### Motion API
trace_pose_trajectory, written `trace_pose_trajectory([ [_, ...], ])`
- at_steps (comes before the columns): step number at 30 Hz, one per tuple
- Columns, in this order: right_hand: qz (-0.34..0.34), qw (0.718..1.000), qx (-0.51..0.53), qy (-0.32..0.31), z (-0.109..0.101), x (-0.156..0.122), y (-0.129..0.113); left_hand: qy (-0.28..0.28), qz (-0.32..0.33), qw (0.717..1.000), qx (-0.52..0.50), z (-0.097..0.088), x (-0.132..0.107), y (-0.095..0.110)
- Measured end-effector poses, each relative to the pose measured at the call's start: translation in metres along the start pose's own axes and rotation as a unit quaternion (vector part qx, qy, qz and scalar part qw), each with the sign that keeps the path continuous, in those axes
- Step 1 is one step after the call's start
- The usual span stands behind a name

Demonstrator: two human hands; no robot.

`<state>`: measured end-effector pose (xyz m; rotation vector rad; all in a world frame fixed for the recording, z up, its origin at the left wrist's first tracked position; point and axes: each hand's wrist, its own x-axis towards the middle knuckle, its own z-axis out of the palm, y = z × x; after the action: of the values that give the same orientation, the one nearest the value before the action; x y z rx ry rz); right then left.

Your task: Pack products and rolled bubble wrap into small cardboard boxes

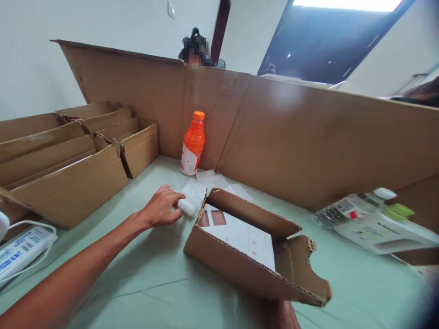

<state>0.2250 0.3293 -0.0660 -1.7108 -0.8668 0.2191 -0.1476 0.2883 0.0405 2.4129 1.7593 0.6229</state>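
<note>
My left hand (163, 208) reaches over the table, its thumb and index finger closed on the near edge of a white bubble-wrap packet (194, 195). To the right is an open cardboard box (236, 267), with a white printed sheet or flat carton (245, 235) inside. My right hand (286, 315) is at the bottom edge of the view, against the underside of the box's near wall. Its fingers are hidden by the box. More thin white sheets (219, 180) lie just behind the packet.
An orange bottle (194, 144) stands before a tall cardboard partition (308, 137). Cardboard bins (72, 192) fill the left, near a power strip (25, 249). On the right lie a clear plastic bottle (350, 210) and a white jug (377, 235). A person (195, 50) is behind the partition.
</note>
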Motion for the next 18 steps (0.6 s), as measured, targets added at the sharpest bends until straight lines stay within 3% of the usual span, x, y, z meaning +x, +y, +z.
trace_pose_trajectory([
  [2, 0.013, 1.000, 0.011, 0.019, 0.001, 0.003, -0.003, 0.036, -0.046, 0.998, -0.006, -0.015, -0.027, -0.001],
  [5, 0.020, 0.998, 0.042, -0.035, -0.009, 0.002, -0.011, 0.070, -0.079, 0.994, -0.008, -0.022, -0.037, -0.004],
  [11, 0.043, 0.968, 0.109, -0.223, -0.084, -0.058, -0.001, -0.013, -0.033, 0.999, -0.026, 0.003, -0.027, -0.006],
  [14, 0.090, 0.956, 0.111, -0.255, -0.113, -0.084, 0.003, -0.040, -0.031, 0.998, -0.031, 0.006, -0.055, -0.004],
  [18, 0.110, 0.954, 0.092, -0.264, -0.122, -0.088, -0.009, -0.042, -0.039, 0.998, -0.040, -0.010, -0.107, 0.004],
])
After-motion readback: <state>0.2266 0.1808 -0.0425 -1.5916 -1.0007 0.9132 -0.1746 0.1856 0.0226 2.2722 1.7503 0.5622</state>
